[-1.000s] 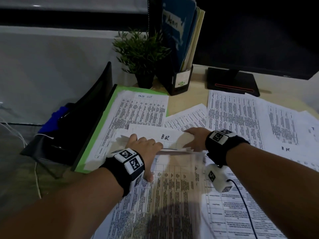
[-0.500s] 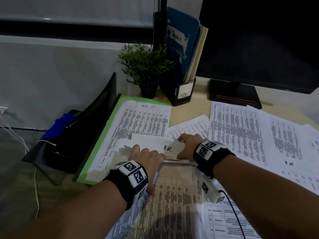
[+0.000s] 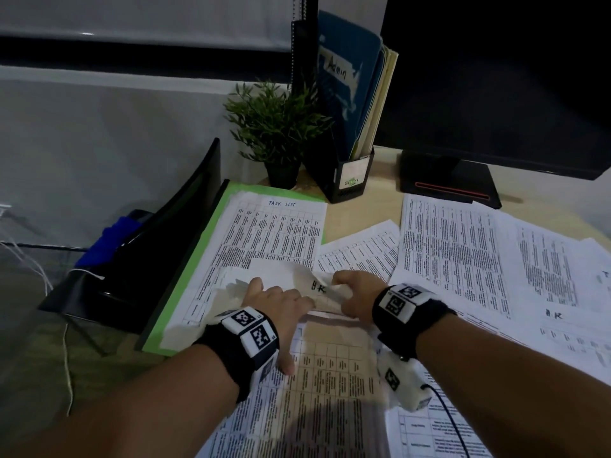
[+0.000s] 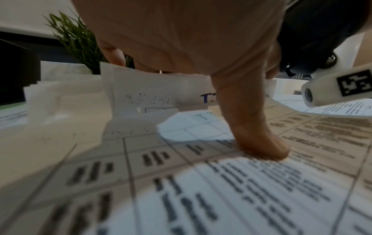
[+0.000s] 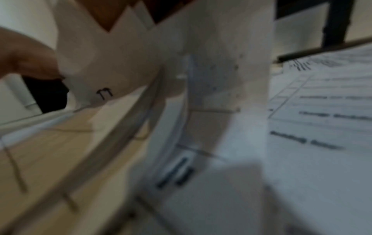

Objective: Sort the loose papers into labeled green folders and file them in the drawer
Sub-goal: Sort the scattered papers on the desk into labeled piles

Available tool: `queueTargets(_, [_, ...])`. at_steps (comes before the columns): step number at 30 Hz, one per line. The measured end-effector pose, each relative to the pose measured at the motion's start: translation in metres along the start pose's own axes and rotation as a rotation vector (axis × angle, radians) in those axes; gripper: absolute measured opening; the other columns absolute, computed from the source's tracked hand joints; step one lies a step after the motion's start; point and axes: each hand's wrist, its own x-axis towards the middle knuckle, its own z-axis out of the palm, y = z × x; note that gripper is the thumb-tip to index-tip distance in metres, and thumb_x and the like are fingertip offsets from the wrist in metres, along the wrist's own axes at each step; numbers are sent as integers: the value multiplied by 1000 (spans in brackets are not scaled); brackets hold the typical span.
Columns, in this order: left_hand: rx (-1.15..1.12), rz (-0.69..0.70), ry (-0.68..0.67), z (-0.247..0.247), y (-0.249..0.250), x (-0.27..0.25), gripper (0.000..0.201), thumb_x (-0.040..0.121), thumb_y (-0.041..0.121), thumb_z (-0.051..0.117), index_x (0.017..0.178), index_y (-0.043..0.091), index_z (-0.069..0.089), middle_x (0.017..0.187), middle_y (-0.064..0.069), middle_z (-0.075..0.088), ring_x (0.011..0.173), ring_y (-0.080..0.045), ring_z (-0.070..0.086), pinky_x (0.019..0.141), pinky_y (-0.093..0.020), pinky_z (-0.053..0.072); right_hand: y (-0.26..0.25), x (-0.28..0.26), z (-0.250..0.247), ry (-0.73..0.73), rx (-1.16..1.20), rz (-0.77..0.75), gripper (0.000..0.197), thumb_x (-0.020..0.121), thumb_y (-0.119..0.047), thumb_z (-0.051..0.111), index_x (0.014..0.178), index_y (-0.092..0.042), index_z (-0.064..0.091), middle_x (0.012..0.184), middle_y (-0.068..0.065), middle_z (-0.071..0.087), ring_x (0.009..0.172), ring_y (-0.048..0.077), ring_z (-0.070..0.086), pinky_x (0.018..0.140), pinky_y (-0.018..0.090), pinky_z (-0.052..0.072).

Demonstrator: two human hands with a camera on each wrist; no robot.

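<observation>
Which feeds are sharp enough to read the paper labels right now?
Head view: dim, but "H.R." on the paper between both hands is legible. Left wrist view: near table print soft, thumb fairly clear. Right wrist view: heavily blurred, nothing readable.

Two hands at work. One green folder left of the grip, one plant, one file holder, one monitor beyond; about seven loose papers.
</observation>
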Motion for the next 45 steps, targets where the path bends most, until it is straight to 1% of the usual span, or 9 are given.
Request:
queueTargets(4, [15,6,-19,-2,-1,1,103,51,66,79,137,35,31,129,7,48,117,-20,48,95,-49,20,-1,-5,4,86,-103,-41,33,81,-7,60,104,-26,44,111,1,55,93,20,52,74,26,39])
queueTargets(9, [25,-6,-11,-4,2,0,99,50,64,80,131,35,32,122,5,49,114,-23,49,94,-51,20,-4,2,-2,27,49,104,69,75,-10,73,133,-19,35,117,6,55,98,26,57,75,31,47])
queueTargets(14, [-33,-17,9,-7,3,-8,85,52,61,82,120,36,39,115,8,52,109,-21,50,96,-50,21,-13,4,-5,-17,-132,118,25,80,-15,68,100,-14,54,98,7,59,95,27,60,79,32,50])
queueTargets(23, [3,10,0,-7,1,-4,110,46,63,83,137,42,24,125,7,51,115,-21,50,91,-48,24,-10,-20,8,108,-117,29,38,86,-8,55,121,-21,50,102,1,61,92,18,58,75,26,49])
queueTargets(25, [-26,-10,-17,-9,1,-4,100,50,58,83,133,42,30,120,8,53,112,-19,51,91,-47,25,-9,-24,7,138,-63,36,44,86,-6,54,125,-24,47,100,2,61,88,18,56,73,26,47])
queueTargets(28, [-63,-53,40,-16,-3,-1,53,70,32,73,116,34,48,102,8,61,100,-20,58,86,-42,23,-10,-23,0,166,45,49,52,84,-7,56,131,-25,43,106,4,60,83,20,51,70,26,44])
queueTargets(32, [-60,-80,-1,-28,-12,4,23,89,23,53,111,29,56,107,6,64,104,-20,57,100,-41,24,-13,-16,-10,142,91,82,53,84,-10,61,131,-19,41,115,7,58,95,24,55,73,28,43])
queueTargets(37, [44,-57,-96,-41,-19,7,31,83,7,56,105,28,56,102,3,63,102,-21,58,100,-41,26,-9,8,-34,165,103,168,54,82,-8,65,130,-14,40,110,10,57,99,29,57,73,30,44])
queueTargets(45, [57,-49,-64,-30,-21,12,30,84,5,52,106,25,56,99,4,65,96,-20,60,97,-40,27,4,32,-24,247,-34,214,47,84,-8,54,129,-8,38,115,14,59,105,32,59,86,39,51])
